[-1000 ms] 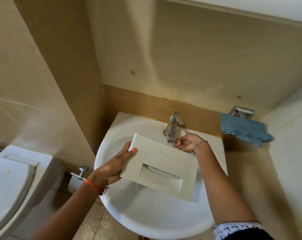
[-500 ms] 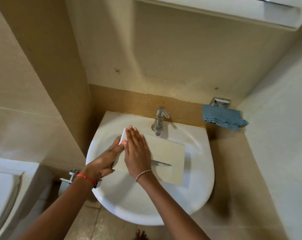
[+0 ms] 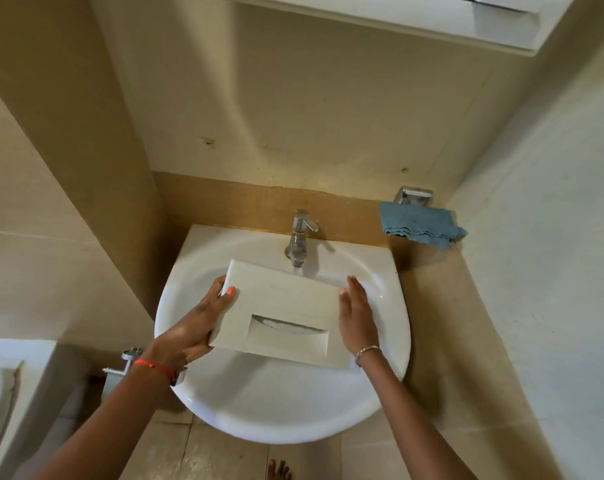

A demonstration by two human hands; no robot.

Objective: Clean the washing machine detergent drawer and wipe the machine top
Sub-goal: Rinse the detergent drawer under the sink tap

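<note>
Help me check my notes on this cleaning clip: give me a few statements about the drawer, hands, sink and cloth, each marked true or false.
1. The left hand grips the left end of the drawer. True.
2. The drawer lies flat on the floor. False: it is held over the sink.
3. The right hand is pressed flat on the middle of the drawer front. False: it rests against the drawer's right edge.
4. A blue cloth hangs to the right of the tap. True.
5. The right hand holds the blue cloth. False: the cloth hangs at the wall, apart from both hands.
</note>
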